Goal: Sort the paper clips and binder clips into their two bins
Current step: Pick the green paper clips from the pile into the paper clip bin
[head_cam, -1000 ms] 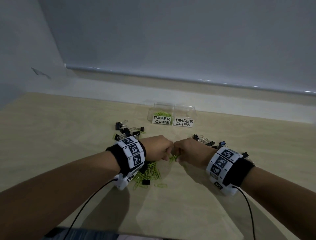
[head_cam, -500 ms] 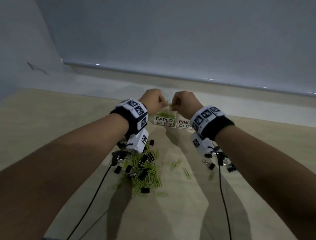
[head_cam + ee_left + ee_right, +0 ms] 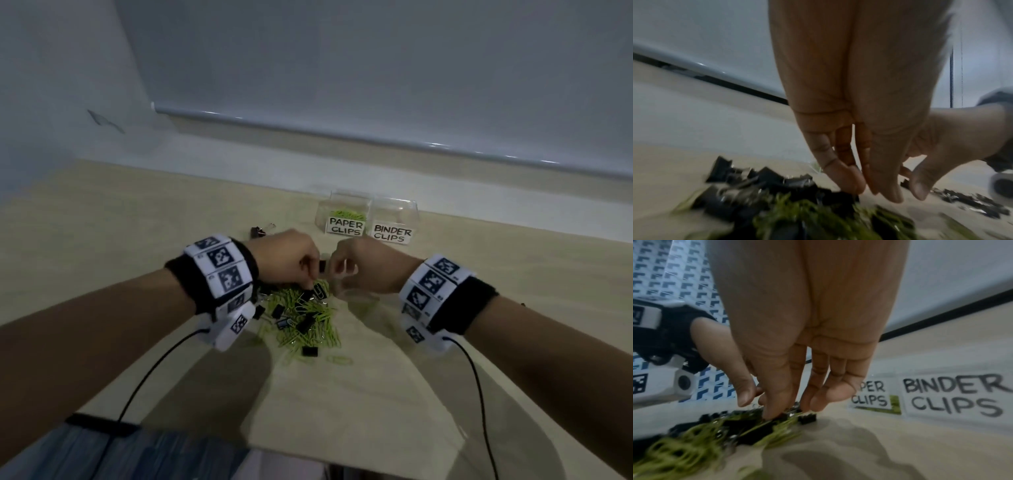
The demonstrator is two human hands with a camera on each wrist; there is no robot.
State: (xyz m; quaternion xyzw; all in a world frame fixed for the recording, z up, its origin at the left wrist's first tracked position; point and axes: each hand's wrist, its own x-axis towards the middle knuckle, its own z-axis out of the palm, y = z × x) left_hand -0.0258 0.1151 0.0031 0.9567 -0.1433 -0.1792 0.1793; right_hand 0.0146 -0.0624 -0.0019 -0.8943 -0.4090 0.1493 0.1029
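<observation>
Two clear bins at upper centre of the head view: PAPER CLIPS bin (image 3: 345, 219) (some green clips inside) and BINDER CLIPS bin (image 3: 394, 224) just right of it, touching. One mixed pile (image 3: 301, 317) at centre frame, green paper clips with roughly eight black binder clips; exact count unclear from blur. Left hand (image 3: 286, 262) and right hand (image 3: 368, 265) meet above the pile's far edge, fingers pointing down, pinched. A black binder clip (image 3: 322, 266) sits between the fingertips; which hand holds it, can't tell.
</observation>
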